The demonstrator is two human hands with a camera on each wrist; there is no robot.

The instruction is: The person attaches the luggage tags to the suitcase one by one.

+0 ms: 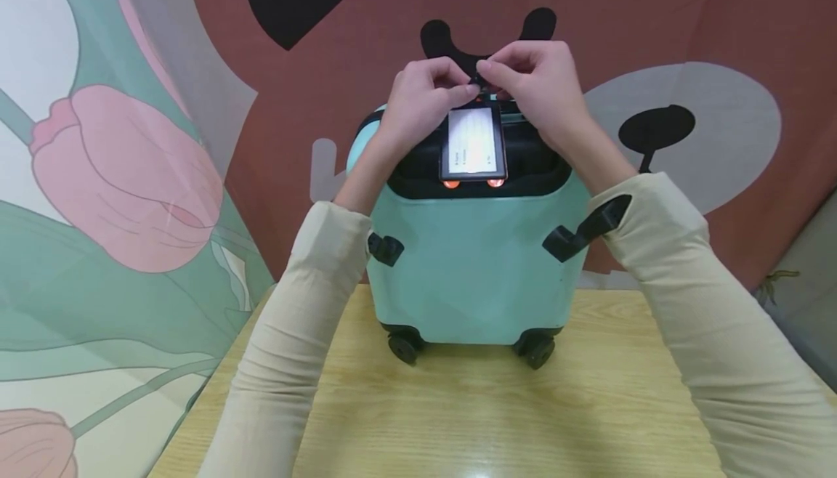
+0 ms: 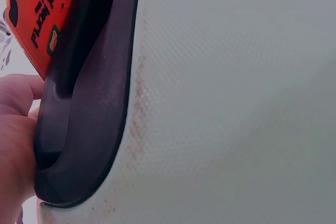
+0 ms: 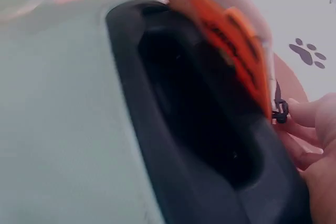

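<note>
Both hands: left hand [image 1: 421, 96] and right hand [image 1: 532, 82] are pinching the tag's strap [image 1: 480, 84] at the suitcase's [image 1: 471, 260] twelve o'clock, fingers clenched.
Luggage tag [image 1: 474, 142]: lying flat over the handle recess [image 1: 523, 162].
Bench [image 1: 471, 412]: carrying the upright suitcase steady.

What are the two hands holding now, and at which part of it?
Both the left hand and right hand pinch the luggage tag by its strap at the top, above the suitcase.

Two long cream sleeves, soft knit, creased at the elbows, cuffs ending at the wrists, left hand [image 1: 423, 97] and right hand [image 1: 532, 83] bare
</note>
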